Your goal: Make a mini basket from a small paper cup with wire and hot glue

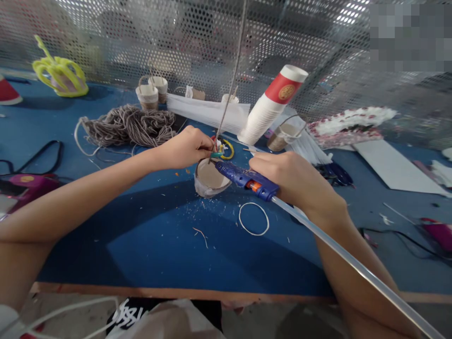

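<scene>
A small cup (212,184) wrapped in pale material stands upright on the blue table. A thin grey-brown cord (229,92) runs from its rim up past the top of the view. At the far left of the rim, my left hand (192,147) pinches the cord low down, though its fingertips are partly hidden. My right hand (282,174) is wrapped around a blue hot glue gun (243,176), whose nozzle end reaches over the cup's rim. From the gun's rear extends a long clear glue stick (339,249). Behind the cup lie yellow-handled scissors (229,149).
A grey yarn bundle (129,125) lies left. Stacked paper cups (270,103) lean behind, near a finished-looking handled basket (284,136). Small cups (147,97) stand before the perforated metal screen (208,42). A white ring (254,219) and scraps lie in front; a white board (399,167) is right.
</scene>
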Demonstrator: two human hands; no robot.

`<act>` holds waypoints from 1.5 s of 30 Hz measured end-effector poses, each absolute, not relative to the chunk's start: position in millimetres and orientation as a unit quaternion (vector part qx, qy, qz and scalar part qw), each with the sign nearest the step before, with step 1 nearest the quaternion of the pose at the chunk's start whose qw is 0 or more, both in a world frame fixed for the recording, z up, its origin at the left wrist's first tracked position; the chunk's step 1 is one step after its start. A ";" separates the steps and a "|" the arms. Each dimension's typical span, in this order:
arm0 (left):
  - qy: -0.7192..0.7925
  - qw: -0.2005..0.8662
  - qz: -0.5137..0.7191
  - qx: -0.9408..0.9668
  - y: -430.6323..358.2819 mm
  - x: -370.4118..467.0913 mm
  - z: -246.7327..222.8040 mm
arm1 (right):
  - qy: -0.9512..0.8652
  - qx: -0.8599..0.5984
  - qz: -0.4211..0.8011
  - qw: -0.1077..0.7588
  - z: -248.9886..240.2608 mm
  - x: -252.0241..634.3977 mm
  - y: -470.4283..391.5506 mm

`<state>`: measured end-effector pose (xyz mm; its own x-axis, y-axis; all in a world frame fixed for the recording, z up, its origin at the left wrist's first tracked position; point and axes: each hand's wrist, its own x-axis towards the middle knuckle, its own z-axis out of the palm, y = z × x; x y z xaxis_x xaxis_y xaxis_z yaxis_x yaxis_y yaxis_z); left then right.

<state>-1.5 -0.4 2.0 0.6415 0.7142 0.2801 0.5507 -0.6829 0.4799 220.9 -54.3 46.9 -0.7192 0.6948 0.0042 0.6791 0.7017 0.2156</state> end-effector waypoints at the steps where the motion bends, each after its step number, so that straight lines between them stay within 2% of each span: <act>1: 0.352 0.177 0.232 0.889 -0.4 -1.5 2.1 | 0.920 0.375 0.101 0.042 46.9 220.9 -54.4; 19: 0.367 0.168 0.220 0.888 -1.0 -1.3 2.4 | 0.910 0.398 0.079 0.082 48.7 215.6 -55.0; 35: 0.359 0.162 0.272 0.878 -3.1 1.3 -0.8 | 0.925 0.376 0.049 0.037 57.3 218.4 -59.8; 45: 0.371 0.184 0.270 0.869 -3.8 1.9 -0.3 | 0.920 0.379 0.067 0.069 52.9 215.3 -58.1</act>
<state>1.9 -3.8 -0.3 0.5795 0.7441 0.3323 0.5459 -0.6572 0.5197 215.3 -58.1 52.9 -0.7031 0.7071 -0.0754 0.6885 0.7035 0.1762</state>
